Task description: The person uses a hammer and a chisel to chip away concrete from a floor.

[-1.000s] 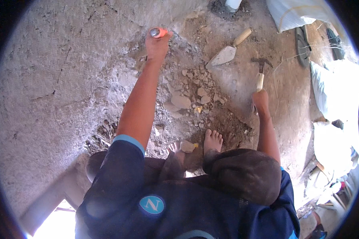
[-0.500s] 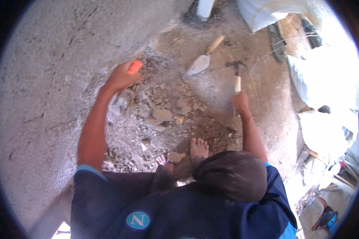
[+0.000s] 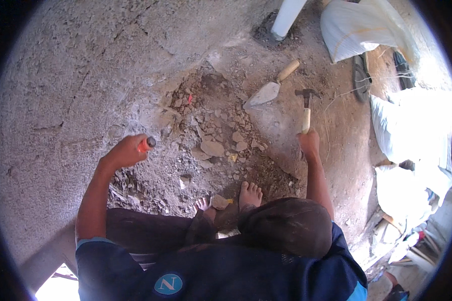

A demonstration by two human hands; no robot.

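Note:
My left hand (image 3: 125, 152) is closed around an orange-gripped chisel (image 3: 146, 144), held beside the rough wall on the left. A dark round end of it shows above the fist, while its lower part is hidden. My right hand (image 3: 309, 143) grips the pale handle of a claw hammer (image 3: 306, 118), whose dark head points away from me. Beyond the hammer, a trowel (image 3: 266, 94) with a wooden handle lies on the ground. Between my hands spreads broken rubble (image 3: 212, 148) with flat stone pieces, and a small red scrap (image 3: 190, 99) lies at its far side.
A rough grey wall (image 3: 60, 100) rises along the left. At the far end stands a white pipe (image 3: 288, 20). White sacks (image 3: 351, 32) and a sandal (image 3: 360, 78) lie to the right, with thin wire nearby. My bare foot (image 3: 249, 194) rests by the rubble.
My left hand has drawn back toward me and leftward with the chisel, away from the far rubble. The right hand still holds the hammer, and the view has shifted slightly.

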